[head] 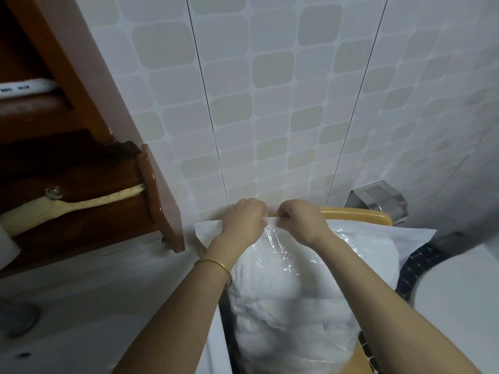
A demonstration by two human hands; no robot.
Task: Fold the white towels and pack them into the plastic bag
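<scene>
A clear plastic bag (359, 247) bulges with white towels (286, 300) packed inside it. It lies on a yellow chair (359, 213) against the tiled wall. My left hand (243, 220) and my right hand (299, 221) meet at the bag's top edge. Both pinch the plastic rim there, close together, fingers curled. A gold bangle sits on my left wrist. The bag's far rim spreads flat to both sides of my hands.
A wooden cabinet (89, 168) with an open door (159, 195) juts out at the left, a cream brush on its shelf. A white sink counter (81, 306) lies at lower left. A metal paper holder (378, 201) is on the wall. A white toilet (459, 298) is at right.
</scene>
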